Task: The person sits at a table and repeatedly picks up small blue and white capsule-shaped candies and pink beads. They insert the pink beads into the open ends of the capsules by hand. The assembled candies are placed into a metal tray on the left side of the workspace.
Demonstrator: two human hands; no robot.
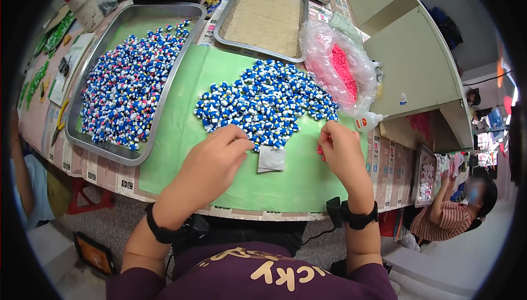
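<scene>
On green mat [181,135], glossy figurines [269,100] (rounded).

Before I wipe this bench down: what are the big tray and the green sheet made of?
The big tray looks like bare metal, likely steel: grey with a dull sheen on its rolled rim. The green sheet looks like matte paper or thin plastic, flat and without glare; which one is unclear.

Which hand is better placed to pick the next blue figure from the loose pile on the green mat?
Probably the left hand: its fingertips already touch the near edge of the blue pile. The right hand pinches a small pink piece beside the pile.
</scene>
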